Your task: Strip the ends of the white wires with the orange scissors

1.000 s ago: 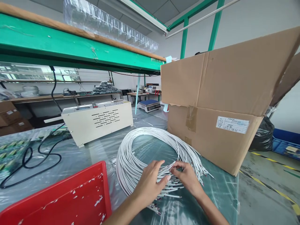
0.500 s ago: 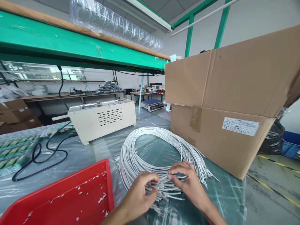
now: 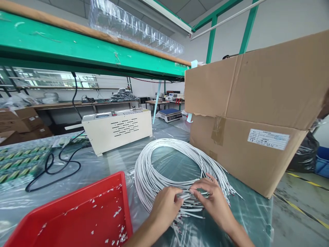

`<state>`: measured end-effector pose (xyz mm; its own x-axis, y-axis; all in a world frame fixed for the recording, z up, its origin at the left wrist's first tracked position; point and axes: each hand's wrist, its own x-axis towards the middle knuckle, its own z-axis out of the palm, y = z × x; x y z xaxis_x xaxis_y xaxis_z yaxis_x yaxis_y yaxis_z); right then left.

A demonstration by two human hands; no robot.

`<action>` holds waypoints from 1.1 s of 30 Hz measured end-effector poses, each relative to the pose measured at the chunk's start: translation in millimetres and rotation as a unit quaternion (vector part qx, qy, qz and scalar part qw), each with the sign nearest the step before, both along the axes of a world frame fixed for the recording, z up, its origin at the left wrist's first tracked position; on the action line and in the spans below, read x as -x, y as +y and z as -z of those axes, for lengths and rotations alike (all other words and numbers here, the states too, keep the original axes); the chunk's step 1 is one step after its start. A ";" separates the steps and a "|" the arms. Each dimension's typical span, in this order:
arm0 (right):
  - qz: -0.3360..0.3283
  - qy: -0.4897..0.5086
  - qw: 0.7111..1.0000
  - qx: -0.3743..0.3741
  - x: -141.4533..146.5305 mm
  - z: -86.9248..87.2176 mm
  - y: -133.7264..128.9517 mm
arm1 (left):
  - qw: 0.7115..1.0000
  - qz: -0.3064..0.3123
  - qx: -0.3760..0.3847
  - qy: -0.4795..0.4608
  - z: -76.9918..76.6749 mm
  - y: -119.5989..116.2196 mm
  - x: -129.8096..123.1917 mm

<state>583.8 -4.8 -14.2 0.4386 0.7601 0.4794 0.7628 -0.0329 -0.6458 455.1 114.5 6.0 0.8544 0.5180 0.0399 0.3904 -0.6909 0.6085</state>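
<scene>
A large coil of white cables lies on the plastic-covered table, its many cut ends fanned out at the front and right. Over the near ends, my left hand is closed in a pinch on a white cable end. My right hand faces it a little to the right, thumb and index finger brought together at the cable's tip. Whatever sits between those right fingertips is too small to make out. To the left of my left hand stands a red plastic bin with small white scraps in it.
Behind the coil is a cream-coloured machine with a black power cord. A big cardboard box borders the right side. Circuit boards lie at far left, a scale stands farther back, and a green shelf beam crosses overhead.
The view has shifted slightly left, so everything sits a bit farther right. My left fingers have closed together near the cable end. Both hands stay over the same cable ends.
</scene>
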 end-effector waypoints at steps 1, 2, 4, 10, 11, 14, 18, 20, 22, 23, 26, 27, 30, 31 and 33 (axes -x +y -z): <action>0.020 0.006 1.000 0.002 -3.6 2.2 -0.6 | 1.000 -0.002 -0.008 0.004 0.1 -1.3 -2.0; 0.035 0.012 0.999 0.008 -7.4 4.5 -1.2 | 1.000 -0.003 -0.014 0.006 0.3 -2.3 -3.5; 0.047 0.023 0.998 0.031 -13.4 8.7 -2.3 | 1.000 -0.011 -0.024 0.007 0.9 -3.7 -4.6; 0.046 0.042 0.995 0.073 -11.3 14.5 -2.1 | 0.999 -0.029 -0.037 -0.004 5.5 -7.0 -0.2; 0.044 0.042 0.996 0.072 -9.6 15.0 -1.9 | 0.999 -0.028 -0.039 -0.005 6.1 -7.3 0.2; 0.038 0.041 0.996 0.063 -5.9 16.6 -2.3 | 0.999 -0.028 -0.036 -0.013 6.8 -7.8 0.8; 0.035 0.045 0.997 0.049 -4.7 16.7 -3.4 | 0.998 -0.040 -0.025 -0.049 5.6 -9.7 5.4; 0.033 0.046 0.998 0.040 -3.6 13.0 -2.6 | 0.997 -0.039 -0.007 -0.063 4.7 -12.3 11.5; 0.028 0.045 0.998 0.023 0.0 5.5 -0.3 | 0.996 -0.033 0.029 -0.076 4.1 -15.4 18.8; 0.024 0.043 0.999 0.012 3.3 0.4 1.5 | 0.995 -0.031 0.054 -0.083 3.9 -16.8 22.0; 0.007 0.026 0.999 -0.032 20.0 -17.2 8.0 | 0.981 -0.040 0.152 -0.113 3.0 -18.6 26.9; 0.002 0.016 0.999 -0.049 27.5 -22.7 10.2 | 0.972 -0.051 0.191 -0.128 2.4 -18.2 26.7; -0.004 -0.027 0.993 -0.112 51.4 -33.5 16.3 | 0.923 -0.104 0.319 -0.186 -1.1 -16.9 23.5; -0.002 -0.043 0.990 -0.133 58.6 -34.7 18.1 | 0.900 -0.126 0.363 -0.208 -2.9 -17.3 22.8; 0.007 -0.073 0.981 -0.178 70.1 -33.6 21.6 | 0.840 -0.175 0.448 -0.249 -6.9 -20.4 23.6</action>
